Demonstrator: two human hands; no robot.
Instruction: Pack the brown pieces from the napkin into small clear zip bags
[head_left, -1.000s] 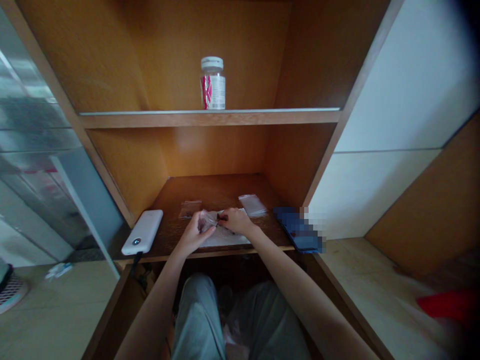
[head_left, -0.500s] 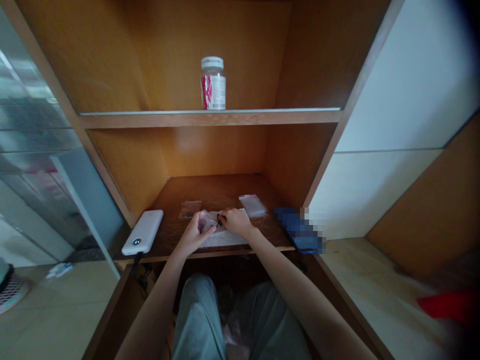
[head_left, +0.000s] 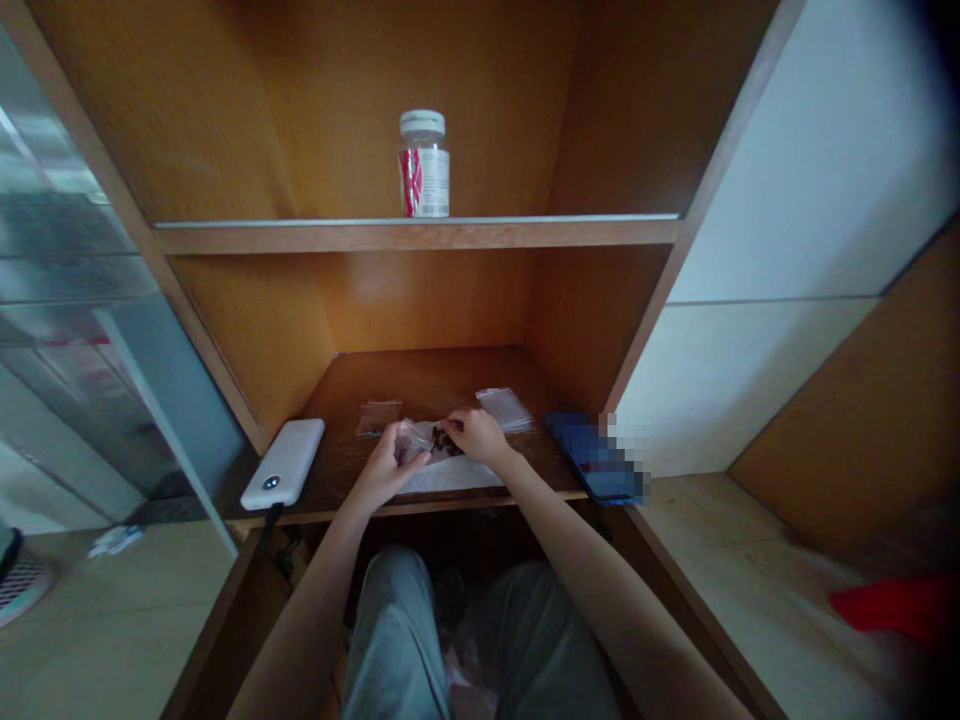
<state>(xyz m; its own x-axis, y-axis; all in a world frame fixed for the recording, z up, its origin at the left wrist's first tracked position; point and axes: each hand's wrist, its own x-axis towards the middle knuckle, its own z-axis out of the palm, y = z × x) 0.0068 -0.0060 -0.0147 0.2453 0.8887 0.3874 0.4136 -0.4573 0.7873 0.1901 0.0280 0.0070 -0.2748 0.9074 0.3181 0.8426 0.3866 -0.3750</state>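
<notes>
My left hand [head_left: 388, 468] is closed around a clear plastic bag [head_left: 414, 438], its mouth facing right. Just right of the bag, small dark brown bits [head_left: 444, 440] lie in a little heap on a white sheet of paper [head_left: 454, 475]. My right hand [head_left: 478, 436] is over the heap with its fingertips pinched together at the bits. Whatever sits between those fingertips is too small to make out. Behind my hands lie a flat clear bag [head_left: 379, 417] on the left and a stack of clear zip bags [head_left: 504, 409] on the right.
A white power bank [head_left: 283, 464] with a black cable lies at the shelf's left front edge. At the right front corner rests a dark phone [head_left: 596, 460], partly blurred out. A white-capped jar [head_left: 424, 165] stands on the upper shelf [head_left: 300, 238]. My knees are below.
My right hand has shifted slightly right, away from the bag's mouth, and more of the dark bits now show. My left hand keeps its hold on the bag.
</notes>
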